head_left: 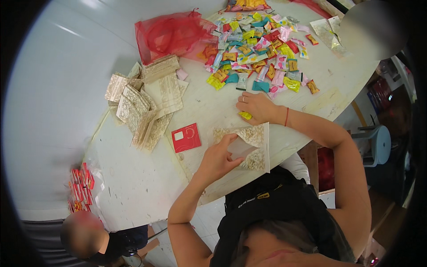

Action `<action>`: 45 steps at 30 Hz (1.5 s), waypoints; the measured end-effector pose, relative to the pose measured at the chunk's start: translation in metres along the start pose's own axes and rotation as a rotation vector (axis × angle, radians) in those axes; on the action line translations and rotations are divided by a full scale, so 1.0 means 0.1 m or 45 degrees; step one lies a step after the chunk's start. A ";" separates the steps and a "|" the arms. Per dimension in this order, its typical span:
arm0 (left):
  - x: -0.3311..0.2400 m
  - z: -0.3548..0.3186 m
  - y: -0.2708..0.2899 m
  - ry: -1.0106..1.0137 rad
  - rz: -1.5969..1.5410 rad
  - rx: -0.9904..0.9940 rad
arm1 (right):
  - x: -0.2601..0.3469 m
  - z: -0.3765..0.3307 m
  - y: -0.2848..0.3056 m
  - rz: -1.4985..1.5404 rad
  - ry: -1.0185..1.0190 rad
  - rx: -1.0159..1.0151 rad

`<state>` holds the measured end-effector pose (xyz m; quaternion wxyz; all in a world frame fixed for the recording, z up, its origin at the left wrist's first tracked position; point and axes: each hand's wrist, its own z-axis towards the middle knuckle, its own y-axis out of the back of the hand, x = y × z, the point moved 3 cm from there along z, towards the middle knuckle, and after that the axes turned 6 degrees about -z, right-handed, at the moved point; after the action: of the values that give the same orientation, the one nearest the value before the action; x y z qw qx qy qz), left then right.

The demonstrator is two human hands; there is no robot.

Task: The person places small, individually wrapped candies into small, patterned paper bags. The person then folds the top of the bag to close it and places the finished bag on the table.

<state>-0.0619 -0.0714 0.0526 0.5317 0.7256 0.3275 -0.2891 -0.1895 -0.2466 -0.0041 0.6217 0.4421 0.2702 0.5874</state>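
A person's left hand, thumb and fingers spread wide, props open a patterned bag near the table edge; just beyond it, the right hand pinches a yellow sweet, nearer the candy pile.
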 end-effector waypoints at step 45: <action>-0.03 0.05 -0.03 0.039 -0.072 -0.010 | -1.16 -1.33 0.89 2.690 -1.155 -1.011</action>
<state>-0.0658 -0.0763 0.0517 0.5210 0.7183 0.3570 -0.2917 -0.3662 -0.3355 -0.0100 -0.0326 0.3887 -0.6635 0.6385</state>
